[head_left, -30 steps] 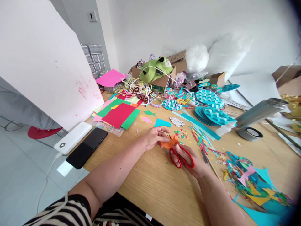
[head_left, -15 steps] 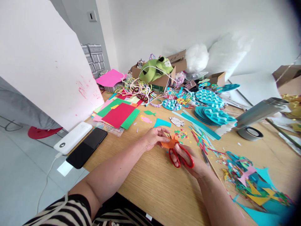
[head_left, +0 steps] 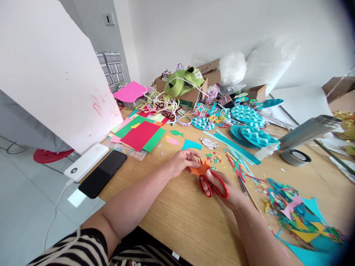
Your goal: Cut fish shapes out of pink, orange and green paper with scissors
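My left hand point(head_left: 181, 161) pinches a small orange paper piece point(head_left: 199, 169) just above the wooden table point(head_left: 180, 214). My right hand point(head_left: 226, 190) has its fingers through the loops of red-handled scissors point(head_left: 213, 183), whose blades meet the orange paper at its near edge. Both hands sit close together at the middle of the table, near its front.
A black phone point(head_left: 102, 173) and white power bank point(head_left: 86, 162) lie at the left edge. Red and green paper sheets point(head_left: 140, 135), teal paper discs point(head_left: 251, 135), a metal flask point(head_left: 307, 131), a tape roll point(head_left: 295, 157), paper scraps point(head_left: 294, 212) and cardboard boxes point(head_left: 191, 92) crowd the table.
The scissors and right hand have edged slightly up toward the orange paper; the left hand keeps its hold in place.
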`<state>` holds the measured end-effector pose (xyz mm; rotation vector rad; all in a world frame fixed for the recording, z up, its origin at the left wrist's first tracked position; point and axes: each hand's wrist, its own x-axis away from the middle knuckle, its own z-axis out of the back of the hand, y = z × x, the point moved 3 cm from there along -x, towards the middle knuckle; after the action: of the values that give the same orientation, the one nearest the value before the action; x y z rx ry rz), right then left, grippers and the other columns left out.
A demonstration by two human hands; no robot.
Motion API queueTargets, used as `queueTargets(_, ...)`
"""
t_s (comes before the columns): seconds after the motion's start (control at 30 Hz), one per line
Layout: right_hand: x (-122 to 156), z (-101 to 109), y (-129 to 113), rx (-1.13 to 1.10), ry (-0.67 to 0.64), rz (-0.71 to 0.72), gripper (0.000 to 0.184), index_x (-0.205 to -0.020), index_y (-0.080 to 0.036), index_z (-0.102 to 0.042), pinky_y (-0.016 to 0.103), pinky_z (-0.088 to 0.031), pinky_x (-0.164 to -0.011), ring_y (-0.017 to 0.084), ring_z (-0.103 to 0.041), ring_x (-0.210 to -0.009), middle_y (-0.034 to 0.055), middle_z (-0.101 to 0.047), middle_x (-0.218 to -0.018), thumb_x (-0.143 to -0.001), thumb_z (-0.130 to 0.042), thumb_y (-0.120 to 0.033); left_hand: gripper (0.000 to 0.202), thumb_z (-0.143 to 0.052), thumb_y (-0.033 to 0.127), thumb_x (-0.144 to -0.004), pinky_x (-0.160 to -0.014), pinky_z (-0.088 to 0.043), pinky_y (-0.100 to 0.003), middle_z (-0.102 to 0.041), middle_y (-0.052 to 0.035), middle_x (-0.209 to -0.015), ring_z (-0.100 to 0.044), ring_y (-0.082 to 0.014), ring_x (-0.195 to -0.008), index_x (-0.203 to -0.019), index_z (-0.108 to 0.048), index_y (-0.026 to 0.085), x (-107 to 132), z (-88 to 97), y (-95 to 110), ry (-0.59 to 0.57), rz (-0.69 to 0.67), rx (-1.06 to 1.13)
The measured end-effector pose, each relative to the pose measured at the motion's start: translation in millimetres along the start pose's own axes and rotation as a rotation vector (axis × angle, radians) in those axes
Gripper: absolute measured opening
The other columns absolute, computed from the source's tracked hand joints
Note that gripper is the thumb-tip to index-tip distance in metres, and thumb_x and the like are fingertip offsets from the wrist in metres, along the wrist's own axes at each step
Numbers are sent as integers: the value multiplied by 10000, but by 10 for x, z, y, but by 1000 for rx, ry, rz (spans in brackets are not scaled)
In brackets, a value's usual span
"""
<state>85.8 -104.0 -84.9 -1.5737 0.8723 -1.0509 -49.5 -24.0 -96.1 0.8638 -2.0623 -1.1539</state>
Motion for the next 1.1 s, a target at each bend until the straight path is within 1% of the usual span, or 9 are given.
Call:
queueTargets(0.2,-4,10,7,31,2,9,470,-696,-165,-569,243,-322,-488,105,-463,-494,9,-545,-565,-858,-566,-606,556,-879,285,-472,-458,-387,-188,-605,33,-633,-550,-87,-501,-927,-595,139,-4,7,-6,2,2,4)
queueTargets(0.37,-5,11,31,-1,12,8,447,-806,-178,-581,259,-322,-497,116,-469,-503,1,-548,-606,-852,-562,-622,548,-880,280,-465,-455,-386,-181,-608,32,-641,-560,-89,-509,-915,-599,143,-5,12,-10,9,0,13)
queueTargets(0.43,-7,3,32,-8,11,3,450,-816,-181,-582,262,-320,-497,118,-468,-503,-1,-544,-603,-850,-559,-629,549,-881,278,-464,-453,-385,-182,-608,32,-638,-562,-91,-509,-916,-599,143,-5,13,-11,10,-2,17)
queueTargets(0.63,-5,-3,26,-9,6,9,439,-763,-185,-569,259,-318,-498,116,-458,-507,0,-543,-596,-867,-549,-611,542,-881,273,-472,-465,-386,-191,-612,31,-637,-561,-92,-514,-918,-604,140,-4,8,-10,4,-1,21)
queueTargets(0.83,-6,-5,3,24,7,17,473,-695,-174,-564,247,-317,-494,109,-456,-503,7,-545,-575,-857,-557,-618,548,-879,276,-475,-462,-381,-187,-607,37,-631,-555,-87,-502,-926,-597,142,-9,14,-20,2,4,12)
queueTargets(1.1,-9,-12,-4,46,27,31,484,-650,-172,-563,237,-320,-471,104,-438,-482,5,-534,-549,-857,-560,-609,545,-879,279,-478,-457,-382,-183,-610,34,-633,-555,-87,-505,-925,-598,144,-10,19,-16,8,0,10)
